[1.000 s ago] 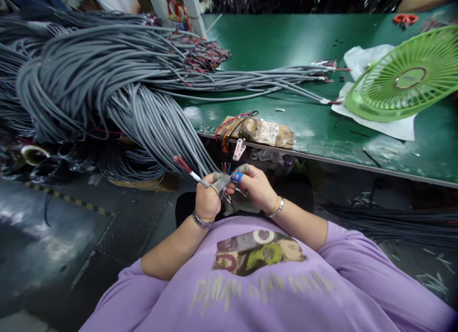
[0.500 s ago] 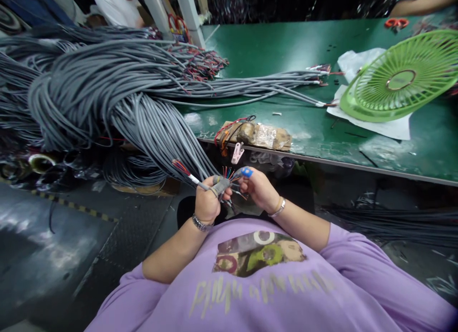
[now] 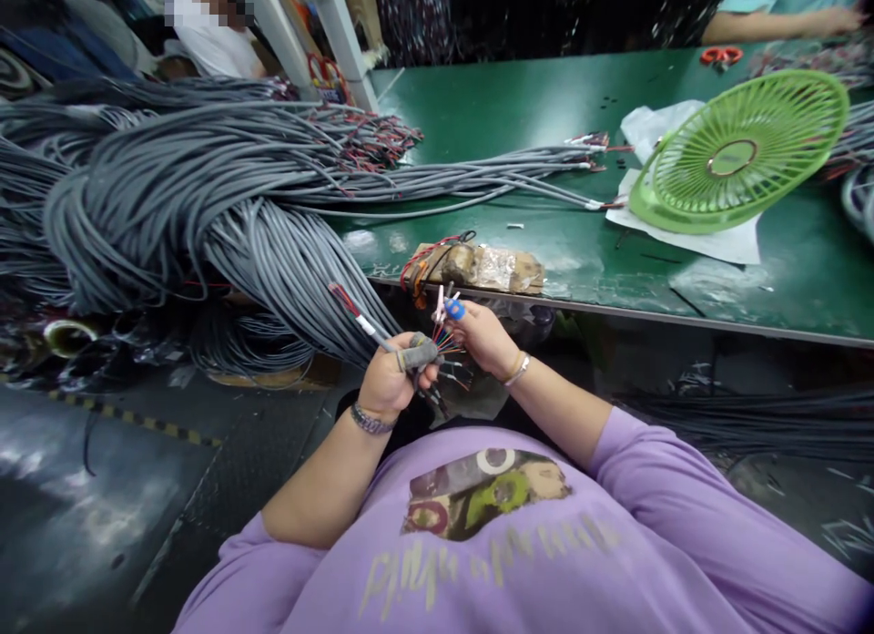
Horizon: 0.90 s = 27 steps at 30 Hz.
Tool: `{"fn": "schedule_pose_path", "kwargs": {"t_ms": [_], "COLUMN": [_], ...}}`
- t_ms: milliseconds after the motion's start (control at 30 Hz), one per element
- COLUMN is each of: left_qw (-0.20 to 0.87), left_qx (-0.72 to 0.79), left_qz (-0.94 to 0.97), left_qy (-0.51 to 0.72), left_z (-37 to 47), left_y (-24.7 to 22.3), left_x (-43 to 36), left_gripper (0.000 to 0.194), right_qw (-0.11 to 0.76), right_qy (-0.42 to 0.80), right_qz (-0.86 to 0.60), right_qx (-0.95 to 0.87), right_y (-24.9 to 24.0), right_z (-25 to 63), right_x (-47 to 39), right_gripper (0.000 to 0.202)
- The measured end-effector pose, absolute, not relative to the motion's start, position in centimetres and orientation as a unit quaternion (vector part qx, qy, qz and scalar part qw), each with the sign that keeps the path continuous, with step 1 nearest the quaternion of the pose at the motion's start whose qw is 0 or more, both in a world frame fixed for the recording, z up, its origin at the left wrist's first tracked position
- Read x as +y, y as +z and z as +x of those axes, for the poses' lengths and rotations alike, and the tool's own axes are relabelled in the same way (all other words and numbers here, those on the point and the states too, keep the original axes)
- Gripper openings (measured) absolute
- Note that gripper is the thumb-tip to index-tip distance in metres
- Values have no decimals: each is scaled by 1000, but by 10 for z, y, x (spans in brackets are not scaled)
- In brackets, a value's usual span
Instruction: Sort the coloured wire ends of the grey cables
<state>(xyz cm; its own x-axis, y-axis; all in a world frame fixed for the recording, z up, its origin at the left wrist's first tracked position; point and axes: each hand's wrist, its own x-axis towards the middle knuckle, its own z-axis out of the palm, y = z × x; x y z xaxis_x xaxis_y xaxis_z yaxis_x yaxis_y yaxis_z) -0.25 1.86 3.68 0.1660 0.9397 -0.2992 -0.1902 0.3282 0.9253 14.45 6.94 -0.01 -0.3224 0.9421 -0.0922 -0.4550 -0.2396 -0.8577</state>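
Note:
My left hand (image 3: 391, 379), its thumb wrapped in grey, is closed around a grey cable (image 3: 391, 343). One cable end with red wires and a white sleeve sticks out to the upper left. Thin coloured wires (image 3: 447, 342) fan out from the thumb side toward my right hand. My right hand (image 3: 486, 338), with blue tape on a fingertip, is pinched just above these wires. A pale pink clothespin (image 3: 439, 304) is right beside the taped fingertip, at the bench edge. What lies between the right fingertips is too small to make out.
A large bundle of grey cables (image 3: 157, 169) drapes over the bench from the left. A taped cardboard piece (image 3: 502, 268) lies along the green bench's (image 3: 546, 97) front edge. Farther right are a green fan (image 3: 744, 156) and red-handled scissors (image 3: 721, 57). Two other people are beyond the bench.
My right hand has risen from beside the wires toward the clothespin, its taped finger now pointing up-left. The left hand keeps its hold. The whole view has shifted slightly.

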Motion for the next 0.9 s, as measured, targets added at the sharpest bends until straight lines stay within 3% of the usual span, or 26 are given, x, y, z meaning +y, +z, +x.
{"fn": "schedule_pose_path", "kwargs": {"t_ms": [100,300,467,667,900], "left_qw": [669,669,668,666,644], "left_qx": [475,475,478,485,493], "left_qz": [386,376,382,380,389], "left_qy": [422,430,423,421,437], "left_z": [-2,0,0,-1,2], "left_y": [36,32,26,24,28], "left_x": [24,30,30,29,17], "left_gripper": [28,32,30,29,29], "right_qw": [533,487,496,496,439], "right_qy": [653,790,804,803,830], "right_qz": [-366,-297,-288,-284,-260], "right_qx": [-394,-225,-154,-171,-227], "right_y": [-4,1,8,6,10], "right_z": [139,129,126,126,136], "right_x": [71,78,79,79,73], "right_gripper": [51,55,45,52,63]}}
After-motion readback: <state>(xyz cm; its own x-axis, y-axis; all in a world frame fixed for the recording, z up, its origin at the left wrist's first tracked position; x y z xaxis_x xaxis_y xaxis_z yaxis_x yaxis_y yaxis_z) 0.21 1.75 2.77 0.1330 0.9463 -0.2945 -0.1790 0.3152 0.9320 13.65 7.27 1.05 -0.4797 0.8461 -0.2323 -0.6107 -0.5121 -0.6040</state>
